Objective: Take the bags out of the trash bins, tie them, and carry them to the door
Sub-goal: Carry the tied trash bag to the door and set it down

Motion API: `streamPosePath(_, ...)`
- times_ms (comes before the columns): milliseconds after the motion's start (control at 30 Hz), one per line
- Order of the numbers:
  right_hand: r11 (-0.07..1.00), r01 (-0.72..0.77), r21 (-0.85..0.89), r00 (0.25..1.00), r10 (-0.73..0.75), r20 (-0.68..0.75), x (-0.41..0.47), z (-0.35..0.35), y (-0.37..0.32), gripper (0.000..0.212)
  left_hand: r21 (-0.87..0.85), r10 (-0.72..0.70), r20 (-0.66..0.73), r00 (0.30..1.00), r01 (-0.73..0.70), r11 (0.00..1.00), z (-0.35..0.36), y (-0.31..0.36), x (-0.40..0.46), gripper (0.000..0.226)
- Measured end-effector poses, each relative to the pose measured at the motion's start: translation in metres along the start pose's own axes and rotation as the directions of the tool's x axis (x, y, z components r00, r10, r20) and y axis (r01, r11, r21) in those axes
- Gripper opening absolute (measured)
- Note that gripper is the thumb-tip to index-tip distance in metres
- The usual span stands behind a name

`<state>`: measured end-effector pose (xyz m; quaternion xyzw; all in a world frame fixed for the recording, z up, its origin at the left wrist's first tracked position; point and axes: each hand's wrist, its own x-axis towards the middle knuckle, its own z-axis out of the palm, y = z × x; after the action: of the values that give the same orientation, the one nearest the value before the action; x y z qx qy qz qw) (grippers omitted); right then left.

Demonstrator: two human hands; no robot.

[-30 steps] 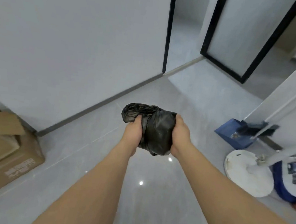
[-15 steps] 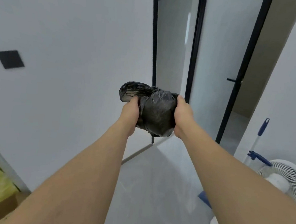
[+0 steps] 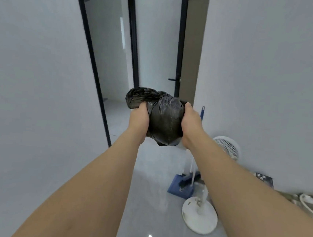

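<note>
2 bare arms reach forward, holding a crumpled black plastic trash bag (image 3: 164, 119) in the air at the centre. The left hand (image 3: 139, 116) and the right hand (image 3: 190, 121) clasp its sides, fingers wrapped into the plastic. Low on the right stand a white pedestal fan (image 3: 200, 214) and a blue dustpan (image 3: 180, 187) on the glossy grey floor (image 3: 143, 203).

just one black trash bag (image 3: 163, 117), two hands (image 3: 139, 117) (image 3: 190, 121) on it, one white fan (image 3: 200, 214), one blue dustpan (image 3: 178, 186) lower right

White fan (image 3: 199, 216) beside blue dustpan (image 3: 178, 187)
</note>
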<state>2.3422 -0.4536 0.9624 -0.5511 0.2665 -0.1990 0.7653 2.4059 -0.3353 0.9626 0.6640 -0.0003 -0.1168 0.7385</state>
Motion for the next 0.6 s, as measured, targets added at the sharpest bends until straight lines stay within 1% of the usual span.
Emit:
streamPosePath(133,0.997,0.071,0.014,0.98,-0.067,-0.185,-0.011,-0.102,-0.013,0.045,0.023,-0.022,0.198,0.98,0.018,1.0,0.092,-0.025,-0.029,0.045)
streamPosePath(233,0.992,0.122,0.027,0.938,-0.106,-0.331,-0.027,-0.186,-0.026,0.044,0.053,-0.043,0.34,0.939,0.026,0.998,0.171,-0.044,-0.066,0.036)
streamPosePath(300,0.987,0.157,0.038,0.899,-0.127,-0.419,-0.041,-0.241,-0.034,0.044,0.077,-0.067,0.424,0.903,0.037,0.996,0.221,-0.057,-0.098,0.03)
streamPosePath(400,0.981,0.19,0.031,0.835,-0.145,-0.531,-0.07,-0.325,-0.048,0.042,0.121,-0.095,0.528,0.844,0.036,0.992,0.293,-0.077,-0.149,0.034)
streamPosePath(467,0.979,0.204,0.023,0.786,-0.15,-0.6,-0.092,-0.379,-0.056,0.042,0.121,-0.099,0.597,0.796,0.032,0.992,0.336,-0.092,-0.186,0.034)
streamPosePath(600,0.97,0.229,0.084,0.704,-0.105,-0.702,-0.141,-0.481,-0.065,0.04,0.152,-0.118,0.7,0.705,0.015,0.988,0.416,-0.122,-0.265,0.038)
